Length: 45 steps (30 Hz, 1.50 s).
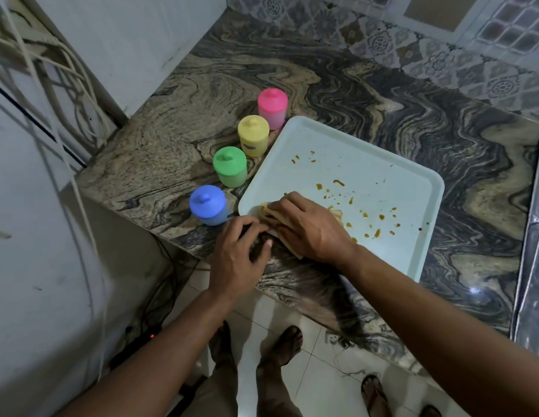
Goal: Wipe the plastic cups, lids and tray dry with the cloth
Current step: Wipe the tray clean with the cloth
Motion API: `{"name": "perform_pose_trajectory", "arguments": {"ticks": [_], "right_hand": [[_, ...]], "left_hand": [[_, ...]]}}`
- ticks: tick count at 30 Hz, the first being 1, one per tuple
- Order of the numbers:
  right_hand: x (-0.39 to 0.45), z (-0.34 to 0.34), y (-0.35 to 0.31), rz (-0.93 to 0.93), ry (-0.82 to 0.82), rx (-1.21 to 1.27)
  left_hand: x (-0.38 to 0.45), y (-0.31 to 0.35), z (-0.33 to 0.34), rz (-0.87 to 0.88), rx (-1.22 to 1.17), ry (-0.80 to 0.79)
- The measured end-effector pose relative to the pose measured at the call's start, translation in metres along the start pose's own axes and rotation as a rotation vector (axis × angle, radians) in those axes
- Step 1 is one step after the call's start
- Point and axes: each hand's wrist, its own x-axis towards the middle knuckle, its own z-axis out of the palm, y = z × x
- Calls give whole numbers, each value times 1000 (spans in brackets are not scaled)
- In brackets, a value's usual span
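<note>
Surface: marbled stone counter [337,94] with dark and tan swirls, patterned wall tiles [382,40] behind it, pale floor tiles below its near edge.
Cloth: tan, folded cloth [269,213] lying on the tray's near-left corner, mostly hidden under the right hand; a strip of it shows at 9 o'clock of that hand and hangs over the tray's near rim.
Right hand: right hand [307,227] lies palm down on the cloth, fingers fairly straight and pointing toward 10 o'clock, pressing it to the tray.
Left hand: left hand [236,260] sits at 8 o'clock of the right hand, on the counter edge just outside the tray, fingers curled with the tips at the cloth's edge; whether it pinches the cloth I cannot tell.
Tray: pale blue-white tray [337,139], rounded corners, set at an angle on the counter; brown drops and smears spread across its middle and right part.
Cups: 4 lidded plastic cups stand in a diagonal row along the tray's left side, at 9 to 11 o'clock of it, all upright with knobbed lids on.
Order, near to far: blue cup [208,206], green cup [230,167], yellow cup [253,135], pink cup [272,108].
Gaps: yellow and pink nearly touch the tray rim; blue stands nearest the counter's edge.
Left side: white appliance [36,236] with cables [51,70] looping above it.
Floor: feet in sandals [280,347] below the counter.
</note>
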Motion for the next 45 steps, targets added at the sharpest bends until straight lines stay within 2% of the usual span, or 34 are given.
{"name": "perform_pose_trajectory", "arguments": {"ticks": [7,10,13,15,19,24,27,31,36,42,45], "right_hand": [[5,-14,18,-74,-219,-38],[-4,-20,22,11,-182,-17],[-7,-23,19,117,14,45],[-3,-20,12,112,86,39],[11,-1,0,-7,-3,-17],[18,9,19,-140,-92,-178],[29,6,28,-189,-83,-207],[59,0,54,-68,-6,-221],[92,-20,98,81,3,-296],[108,-32,118,96,-27,-368],[108,-40,121,192,8,-403]], "left_hand": [[8,-9,4,58,28,38],[8,-11,4,73,6,39],[8,-11,6,77,25,63],[8,-10,8,94,21,72],[10,-11,12,172,24,6],[15,-15,10,180,-1,-59],[17,-11,10,171,-16,-55],[17,-12,11,165,-56,-71],[14,-14,14,151,-45,-72],[15,-15,19,149,-24,-56],[16,-15,21,161,-2,-33]]}}
